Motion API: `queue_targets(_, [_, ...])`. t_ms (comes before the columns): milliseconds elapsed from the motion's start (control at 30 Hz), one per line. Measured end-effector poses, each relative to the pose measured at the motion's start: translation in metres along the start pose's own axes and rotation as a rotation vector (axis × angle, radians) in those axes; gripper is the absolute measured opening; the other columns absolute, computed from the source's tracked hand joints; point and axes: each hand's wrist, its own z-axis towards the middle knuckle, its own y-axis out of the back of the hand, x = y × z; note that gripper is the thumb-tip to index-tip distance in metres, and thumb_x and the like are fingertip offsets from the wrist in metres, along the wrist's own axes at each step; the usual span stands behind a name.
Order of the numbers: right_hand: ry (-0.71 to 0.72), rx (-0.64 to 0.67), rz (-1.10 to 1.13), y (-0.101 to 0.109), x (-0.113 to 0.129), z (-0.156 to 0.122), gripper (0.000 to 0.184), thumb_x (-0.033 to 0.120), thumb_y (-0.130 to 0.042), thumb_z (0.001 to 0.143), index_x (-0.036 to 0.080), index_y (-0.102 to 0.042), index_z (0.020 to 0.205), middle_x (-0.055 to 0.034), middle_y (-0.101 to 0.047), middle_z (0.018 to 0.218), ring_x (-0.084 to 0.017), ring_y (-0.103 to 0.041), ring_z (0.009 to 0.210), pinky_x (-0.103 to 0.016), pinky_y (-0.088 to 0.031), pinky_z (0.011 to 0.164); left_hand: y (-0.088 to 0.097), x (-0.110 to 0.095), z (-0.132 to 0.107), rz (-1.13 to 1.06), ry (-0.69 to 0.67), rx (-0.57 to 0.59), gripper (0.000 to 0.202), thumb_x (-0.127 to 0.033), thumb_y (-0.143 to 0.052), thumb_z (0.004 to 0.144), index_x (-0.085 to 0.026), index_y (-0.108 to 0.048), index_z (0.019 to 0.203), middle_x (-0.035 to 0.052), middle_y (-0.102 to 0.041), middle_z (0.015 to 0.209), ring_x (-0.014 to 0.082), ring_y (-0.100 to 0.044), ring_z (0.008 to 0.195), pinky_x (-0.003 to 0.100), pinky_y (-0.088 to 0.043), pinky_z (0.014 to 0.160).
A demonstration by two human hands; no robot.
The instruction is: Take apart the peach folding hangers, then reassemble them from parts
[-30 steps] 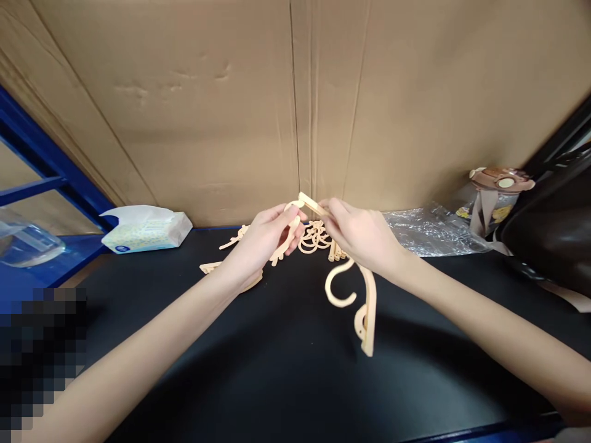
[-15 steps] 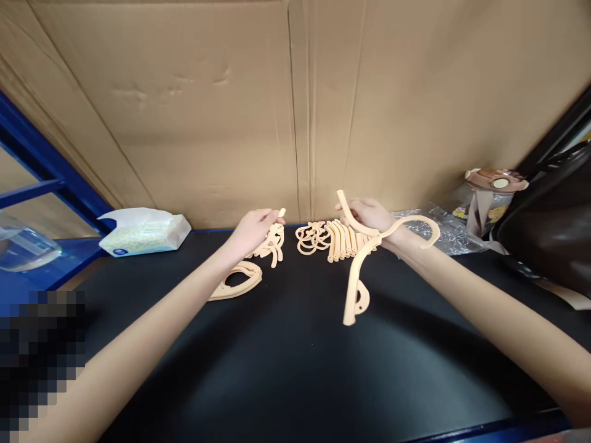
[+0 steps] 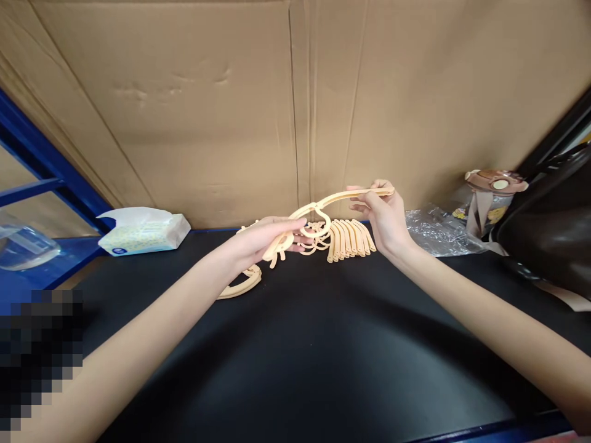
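Note:
A beige folding clothes hanger (image 3: pixel 339 197) is held up above the back of the table, its hook hanging downward between its two arms. My left hand (image 3: pixel 256 240) closes around the left arm, thumb along the top. The end of the right arm is pinched by my right hand (image 3: pixel 386 215). Below the hanger, several curved beige hanger arms (image 3: pixel 351 240) lie side by side in a row. Beside them is a heap of beige hooks (image 3: pixel 318 246), partly covered by the held hanger. More small beige parts (image 3: pixel 273 262) are mostly behind my left hand. Folded hangers (image 3: pixel 244 287) lie near my left wrist.
A tissue pack (image 3: pixel 143 232) stands at the back left of the black table (image 3: pixel 314 357). Crumpled clear plastic (image 3: pixel 443 237), a bottle with a brown lid (image 3: pixel 496 182) and a dark bag (image 3: pixel 549 227) are at right. Cardboard (image 3: pixel 184 123) walls off the back.
The hanger has turned from hanging off my right hand to lying across both hands. My left hand has moved right and taken hold of its left arm. My right hand now grips the other arm's end.

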Motion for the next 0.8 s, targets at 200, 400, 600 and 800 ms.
queue_targets(200, [0.187, 0.248, -0.476, 0.004, -0.001, -0.002, 0.014, 0.023, -0.058, 0.078, 0.021, -0.051, 0.089, -0.0034, -0.068, 0.096, -0.016, -0.063, 0.086, -0.032, -0.048, 0.077, -0.005, 0.004, 0.004, -0.161, -0.085, -0.153, 0.018, -0.015, -0.064, 0.076, -0.012, -0.068, 0.093, 0.0118, -0.064, 0.118, 0.0218, -0.062, 0.105, 0.03, -0.052, 0.092])
queue_targets(400, [0.288, 0.446, -1.085, -0.005, -0.004, -0.019, 0.022, 0.036, -0.045, 0.092, 0.023, -0.062, 0.1, -0.0014, -0.069, 0.087, -0.015, -0.061, 0.069, -0.026, -0.037, 0.057, -0.021, 0.016, 0.004, -0.228, 0.064, 0.011, 0.027, -0.005, -0.052, 0.072, -0.012, -0.061, 0.097, 0.0121, -0.068, 0.096, 0.022, -0.065, 0.088, 0.032, -0.054, 0.074])
queue_targets(600, [0.337, 0.589, -1.096, -0.009, -0.006, -0.023, 0.035, 0.031, -0.03, 0.098, 0.018, -0.062, 0.098, -0.0015, -0.062, 0.067, -0.013, -0.052, 0.055, -0.025, -0.029, 0.052, -0.033, 0.011, -0.002, -0.323, 0.17, 0.102, 0.015, -0.011, -0.044, 0.069, -0.013, -0.056, 0.077, 0.0024, -0.053, 0.075, 0.0105, -0.051, 0.058, 0.022, -0.041, 0.053])
queue_targets(800, [-0.022, 0.666, -0.57, -0.018, -0.005, -0.022, 0.045, 0.043, -0.036, 0.094, 0.016, -0.059, 0.066, 0.0025, -0.05, 0.056, -0.008, -0.043, 0.05, -0.022, -0.033, 0.052, -0.039, 0.012, -0.002, 0.09, 0.085, -0.014, 0.008, -0.022, -0.041, 0.074, -0.018, -0.047, 0.07, 0.0003, -0.047, 0.071, 0.0118, -0.042, 0.056, 0.024, -0.035, 0.053])
